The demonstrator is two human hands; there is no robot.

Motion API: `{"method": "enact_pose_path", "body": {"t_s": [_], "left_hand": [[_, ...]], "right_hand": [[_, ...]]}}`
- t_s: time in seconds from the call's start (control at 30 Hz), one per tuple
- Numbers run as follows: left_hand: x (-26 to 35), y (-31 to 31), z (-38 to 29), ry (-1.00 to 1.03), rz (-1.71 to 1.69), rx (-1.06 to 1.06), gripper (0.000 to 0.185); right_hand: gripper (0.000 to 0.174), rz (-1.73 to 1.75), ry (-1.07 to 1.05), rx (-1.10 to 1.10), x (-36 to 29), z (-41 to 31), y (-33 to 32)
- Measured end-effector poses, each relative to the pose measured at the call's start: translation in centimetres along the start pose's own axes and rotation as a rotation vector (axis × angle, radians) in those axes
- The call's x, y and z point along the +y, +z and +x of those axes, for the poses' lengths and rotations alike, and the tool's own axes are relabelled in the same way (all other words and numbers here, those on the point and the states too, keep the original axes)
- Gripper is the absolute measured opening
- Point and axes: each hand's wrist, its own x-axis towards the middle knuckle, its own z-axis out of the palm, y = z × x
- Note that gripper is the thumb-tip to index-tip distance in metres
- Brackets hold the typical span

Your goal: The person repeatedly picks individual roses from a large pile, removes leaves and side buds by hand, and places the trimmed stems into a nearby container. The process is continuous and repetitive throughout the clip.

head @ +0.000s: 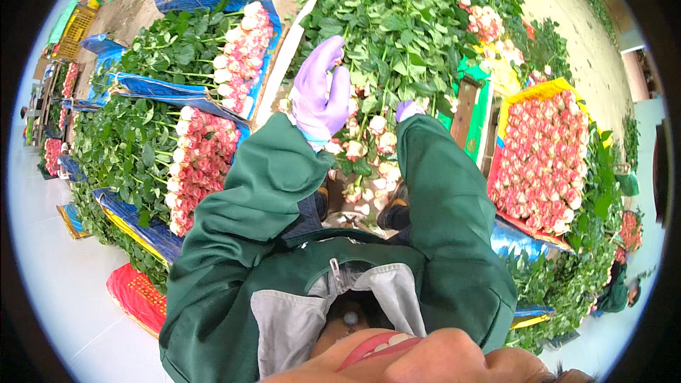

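My left hand point(321, 88), in a light purple glove, is raised over the near side of a large heap of leafy rose stems point(396, 26), its fingers spread and curved. A rose bloom shows just behind its fingertips; whether the hand touches it I cannot tell. Lower and to the right, my right hand point(408, 110) is mostly hidden by the green sleeve, with only a bit of purple glove showing beside a pale bloom. Between and below the hands hang pink and white rose blooms point(376, 126), with fallen blooms and petals near my shoes.
On the left, blue-wrapped bundles of roses point(205, 162) lie stacked. At right stands a yellow-and-red-edged bundle of roses point(540, 162), beside a wooden board point(464, 109) with green wrapping. A pale bar point(287, 58) borders the heap's left. A person point(614, 290) is at the far right.
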Motion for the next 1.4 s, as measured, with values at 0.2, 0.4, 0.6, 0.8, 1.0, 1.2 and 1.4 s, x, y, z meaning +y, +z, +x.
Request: {"method": "enact_pose_path", "body": {"t_s": [0.2, 0.4, 0.6, 0.8, 1.0, 1.2, 1.4], "left_hand": [[0.1, -0.4, -0.4, 0.073, -0.052, 0.046, 0.045], [0.5, -1.6, -1.0, -0.051, -0.133, 0.07, 0.041], [1.4, -3.2, -1.4, 0.271, -0.021, -0.005, 0.04], [4.0, -3.3, -1.6, 0.553, 0.138, -0.257, 0.035], [4.7, -1.0, -1.4, 0.572, -0.117, -0.318, 0.05], [4.4, 1.3, -1.6, 0.616, -0.122, -0.105, 0.048], [5.6, 1.2, -2.4, 0.504, -0.068, -0.119, 0.044]], "right_hand": [[0.036, 0.298, 0.054, 0.183, 1.3, -0.5, -6.5], [0.023, 1.594, -0.648, 0.36, 3.2, -8.8, -21.7], [0.027, 1.856, -0.363, -0.157, -4.2, -21.5, -20.8], [0.031, 2.193, -0.691, -0.335, -4.4, -22.9, -18.1], [0.013, 2.031, -0.786, -0.035, -6.0, -23.4, -18.7], [0.01, 2.174, -0.545, 0.027, -6.5, -24.6, -19.5], [0.013, 2.005, -0.917, 0.153, -6.8, -23.3, -19.2]]}}
